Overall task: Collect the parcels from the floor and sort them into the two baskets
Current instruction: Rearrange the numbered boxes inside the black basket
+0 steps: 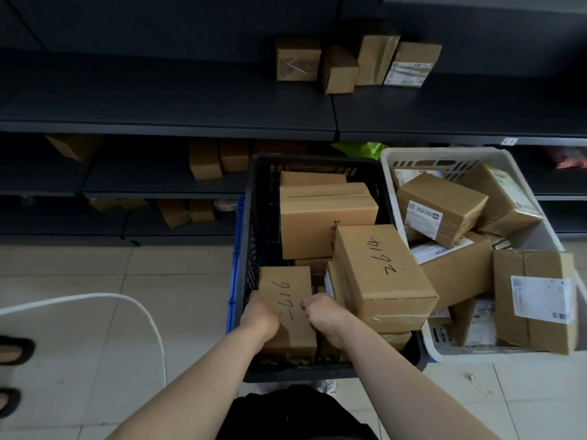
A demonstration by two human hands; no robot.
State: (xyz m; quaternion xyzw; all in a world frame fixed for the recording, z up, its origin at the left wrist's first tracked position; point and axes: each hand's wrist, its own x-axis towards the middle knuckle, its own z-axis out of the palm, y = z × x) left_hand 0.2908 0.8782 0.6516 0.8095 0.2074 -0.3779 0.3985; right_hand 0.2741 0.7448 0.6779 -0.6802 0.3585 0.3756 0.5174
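Two hands [259,319] [324,315] around one boxy cardboard parcel [286,292]

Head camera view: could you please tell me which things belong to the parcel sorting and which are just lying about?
Part of the job: black basket; white basket; box marked 2616, gripped by the left hand and right hand; box marked 2614.

Probably just lying about: shelf boxes; white cable; green bag.

One black basket [254,217], one white basket [389,160], perhaps a dozen parcels [381,274] inside them, four top-shelf boxes [298,60], two hands [259,317].
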